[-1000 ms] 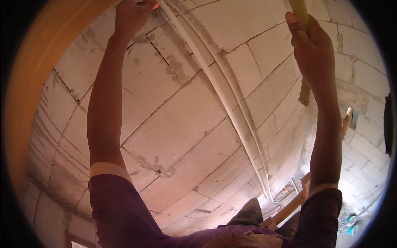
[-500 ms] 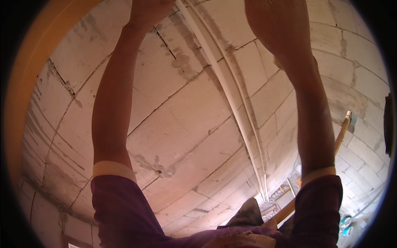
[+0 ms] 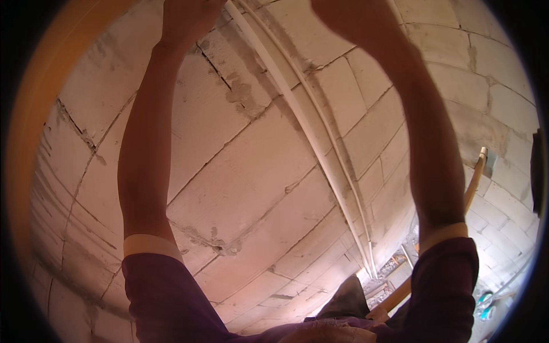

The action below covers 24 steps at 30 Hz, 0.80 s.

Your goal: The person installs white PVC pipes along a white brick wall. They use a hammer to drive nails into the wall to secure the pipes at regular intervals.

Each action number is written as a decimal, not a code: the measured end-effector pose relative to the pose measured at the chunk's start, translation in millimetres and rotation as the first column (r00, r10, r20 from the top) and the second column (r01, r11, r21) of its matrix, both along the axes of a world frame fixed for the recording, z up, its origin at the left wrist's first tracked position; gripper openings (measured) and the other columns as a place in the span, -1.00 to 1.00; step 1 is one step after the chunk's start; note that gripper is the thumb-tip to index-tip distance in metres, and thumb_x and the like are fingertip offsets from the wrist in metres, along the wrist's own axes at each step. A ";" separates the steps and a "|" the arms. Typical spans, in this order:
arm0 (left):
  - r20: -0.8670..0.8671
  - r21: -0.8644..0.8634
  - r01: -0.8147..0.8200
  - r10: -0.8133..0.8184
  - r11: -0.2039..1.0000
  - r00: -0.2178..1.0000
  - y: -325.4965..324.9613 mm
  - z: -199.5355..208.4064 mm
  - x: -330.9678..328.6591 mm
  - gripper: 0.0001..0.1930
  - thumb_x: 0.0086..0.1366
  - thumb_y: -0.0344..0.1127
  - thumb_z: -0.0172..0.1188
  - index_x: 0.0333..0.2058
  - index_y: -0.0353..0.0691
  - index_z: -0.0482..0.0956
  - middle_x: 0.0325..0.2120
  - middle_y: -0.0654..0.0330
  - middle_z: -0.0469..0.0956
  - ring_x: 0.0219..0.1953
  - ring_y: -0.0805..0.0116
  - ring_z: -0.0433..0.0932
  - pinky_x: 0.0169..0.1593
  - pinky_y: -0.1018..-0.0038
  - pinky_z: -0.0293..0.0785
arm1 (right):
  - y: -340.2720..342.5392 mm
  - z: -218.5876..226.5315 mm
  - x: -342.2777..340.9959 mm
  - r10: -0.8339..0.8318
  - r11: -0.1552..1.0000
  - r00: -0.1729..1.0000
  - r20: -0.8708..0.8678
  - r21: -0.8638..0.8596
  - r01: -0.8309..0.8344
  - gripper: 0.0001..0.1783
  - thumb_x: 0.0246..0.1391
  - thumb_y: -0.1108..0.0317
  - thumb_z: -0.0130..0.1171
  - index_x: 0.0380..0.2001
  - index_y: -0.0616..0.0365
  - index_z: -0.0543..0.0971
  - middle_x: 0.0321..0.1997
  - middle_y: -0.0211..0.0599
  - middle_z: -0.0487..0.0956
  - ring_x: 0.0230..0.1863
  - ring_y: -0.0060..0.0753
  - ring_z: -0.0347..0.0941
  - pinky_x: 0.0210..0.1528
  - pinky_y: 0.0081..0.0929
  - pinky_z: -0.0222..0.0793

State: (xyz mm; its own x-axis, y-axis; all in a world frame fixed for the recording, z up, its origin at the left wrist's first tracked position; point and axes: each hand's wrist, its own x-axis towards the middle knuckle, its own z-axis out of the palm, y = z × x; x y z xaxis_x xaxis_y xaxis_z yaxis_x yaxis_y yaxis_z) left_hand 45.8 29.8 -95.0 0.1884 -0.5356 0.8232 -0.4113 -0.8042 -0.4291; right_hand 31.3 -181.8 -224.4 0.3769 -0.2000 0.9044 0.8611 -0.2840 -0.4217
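Both my arms are raised in front of a pale block wall (image 3: pixel 246 160). My left hand (image 3: pixel 191 23) is at the upper edge, just left of two white pipes running down the wall, a wider pipe (image 3: pixel 286 91) and a thinner pipe (image 3: pixel 310 91). My right hand (image 3: pixel 357 23) is on the other side of the pipes, its wrist bent inward. The fingers of both hands lie beyond the picture's upper edge, so whatever they hold or touch is hidden.
An orange-brown band (image 3: pixel 34 114) curves along the left rim. Behind my right forearm a wooden pole (image 3: pixel 476 177) leans near the right wall. Rubble (image 3: pixel 392 266) lies low at the pipes' bottom end, and teal objects (image 3: pixel 487 306) are at lower right.
Both hands have shifted left in the picture, the right one more, with its wrist now turned further inward. The wall and pipes appear slightly further left too.
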 end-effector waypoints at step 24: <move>-0.369 0.244 -0.454 0.515 0.857 0.774 -88.1 37.7 -1.9 -0.78 0.17 -0.28 0.32 -0.29 -0.31 0.63 -0.42 0.13 0.66 -0.35 0.34 0.66 -0.28 0.42 0.58 | -65.7 -51.8 -4.3 0.019 0.983 0.959 -0.281 0.180 0.034 -0.57 0.36 0.08 -0.02 -0.33 0.30 0.49 -0.45 0.09 0.53 -0.37 0.14 0.47 -0.27 -0.10 0.35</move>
